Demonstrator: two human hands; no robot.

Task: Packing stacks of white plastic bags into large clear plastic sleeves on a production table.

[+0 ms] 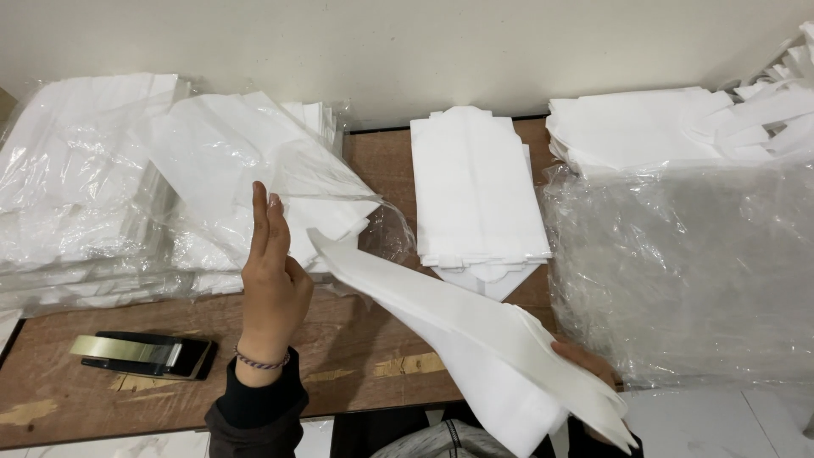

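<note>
left hand [273, 284]: raised edge-on above the wooden table [356, 356], fingers straight and pressed together, holding nothing, just beside the upper end of the folded white sheet [441, 326]. right hand [585, 365]: mostly hidden under that sheet's lower end, which it holds; exact finger grip cannot be told. sheet slants from the table's middle to its near edge. stapler [144, 354]: near left. flat white stack [476, 191]: centre back. plastic-wrapped white piles [102, 195]: left. clear plastic bag [687, 271] under more white pieces: right.
</note>
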